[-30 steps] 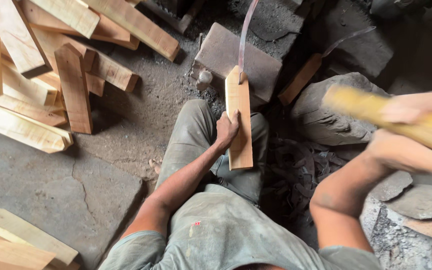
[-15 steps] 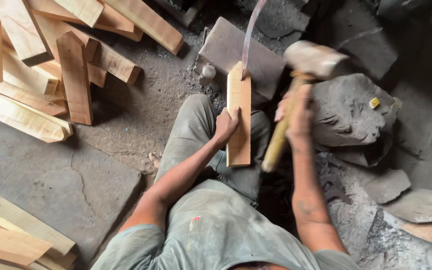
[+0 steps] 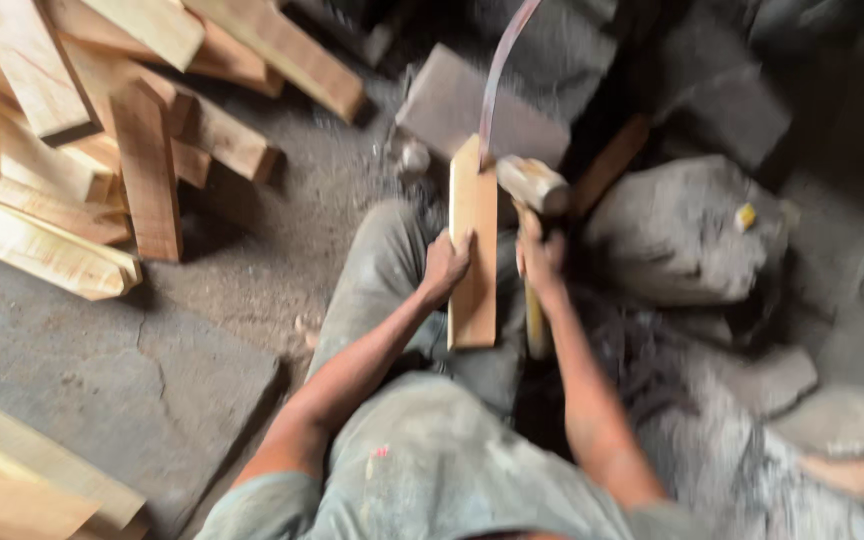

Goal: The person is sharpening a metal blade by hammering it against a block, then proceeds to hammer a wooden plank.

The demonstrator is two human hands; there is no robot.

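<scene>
My left hand (image 3: pixel 445 265) grips a light wooden plank (image 3: pixel 474 250) held upright over my knees. A thin curved metal blade (image 3: pixel 500 70) meets the plank's top end. My right hand (image 3: pixel 540 255) holds a wooden mallet (image 3: pixel 532 185) by its handle. The mallet's head is low, right beside the top of the plank and the blade. I sit on the ground in grey trousers and a grey shirt.
A heap of cut wooden planks (image 3: pixel 102 130) lies at the upper left, and more planks (image 3: pixel 22 480) at the lower left. A flat grey slab (image 3: pixel 472 105) sits behind the plank. Large grey stones (image 3: pixel 692 230) and rubble fill the right side.
My right hand swung the mallet from far out on the right down to the top of the plank. My left hand kept hold of the plank.
</scene>
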